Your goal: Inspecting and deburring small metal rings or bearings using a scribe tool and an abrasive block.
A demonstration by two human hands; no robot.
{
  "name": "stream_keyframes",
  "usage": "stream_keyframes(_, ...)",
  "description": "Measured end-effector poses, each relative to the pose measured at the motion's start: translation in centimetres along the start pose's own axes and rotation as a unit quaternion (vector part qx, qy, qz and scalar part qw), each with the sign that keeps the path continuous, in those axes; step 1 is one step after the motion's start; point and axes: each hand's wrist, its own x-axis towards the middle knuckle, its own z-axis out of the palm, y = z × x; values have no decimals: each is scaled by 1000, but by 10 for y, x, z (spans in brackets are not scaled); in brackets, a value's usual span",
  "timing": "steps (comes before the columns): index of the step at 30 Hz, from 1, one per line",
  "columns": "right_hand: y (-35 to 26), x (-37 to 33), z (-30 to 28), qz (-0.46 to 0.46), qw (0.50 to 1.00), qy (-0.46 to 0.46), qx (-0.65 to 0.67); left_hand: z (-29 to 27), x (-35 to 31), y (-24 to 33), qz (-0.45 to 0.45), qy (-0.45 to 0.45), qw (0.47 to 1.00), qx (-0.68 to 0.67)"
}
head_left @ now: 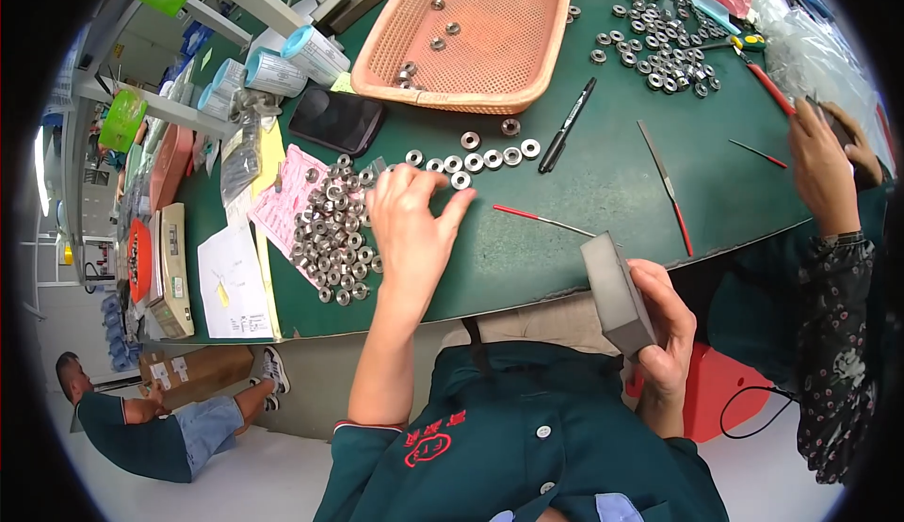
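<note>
My left hand (411,225) is over the green table, thumb and forefinger apart. A metal ring (460,180) lies just off its fingertips, part of a loose row of steel rings (492,159). Beside that hand, a pile of similar metal rings (334,225) covers part of a pink sheet (282,183). In my right hand (670,320) is a grey rectangular block (612,289), gripped by its sides at the table's front edge. Behind the block lies a thin file with a red handle (527,213), its tip partly hidden.
An orange plastic basket (518,100) holds a few rings. A black phone (336,119), a black marker (569,127) and a flat red-handled file (669,188) lie around. More rings (664,47) are heaped at the far right. A co-worker's hands (829,160) work at the right edge.
</note>
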Motion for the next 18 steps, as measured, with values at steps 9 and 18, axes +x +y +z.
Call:
stream_keyframes(9,-3,-2,1,11,1000,3,3,22,1,7,-55,-25,998,14)
stream_keyframes(18,0,5,7,12,1000,-19,1,-16,-32,6,-27,0,990,-136)
